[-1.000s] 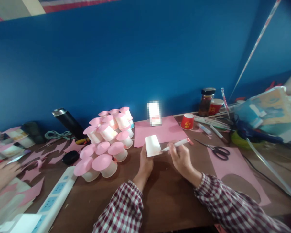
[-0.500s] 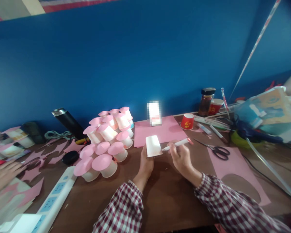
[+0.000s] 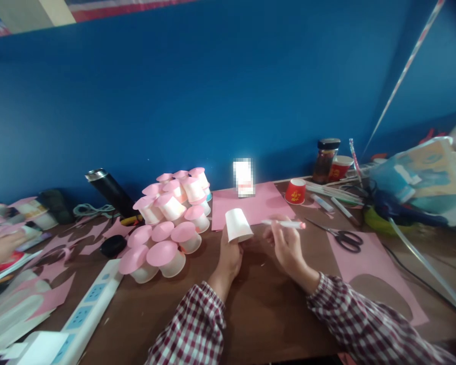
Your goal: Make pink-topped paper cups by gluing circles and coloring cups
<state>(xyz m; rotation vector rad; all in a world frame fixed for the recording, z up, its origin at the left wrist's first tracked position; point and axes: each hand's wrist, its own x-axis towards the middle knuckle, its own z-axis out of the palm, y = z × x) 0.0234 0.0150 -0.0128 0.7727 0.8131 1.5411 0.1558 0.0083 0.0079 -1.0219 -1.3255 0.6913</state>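
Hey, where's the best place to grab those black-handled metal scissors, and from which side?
Probably by the looped black handles, coming from the right: they lie on the pink cut-out paper sheet, loops facing up, while the narrow metal blades point left, away from that approach.

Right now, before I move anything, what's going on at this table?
A person holds a plain white paper cup, tilted, in the left hand, and a slim white pen with a reddish end in the right hand. The pen's tip is apart from the cup. White cups with pink paper tops stand clustered to the left; black-handled scissors lie to the right.
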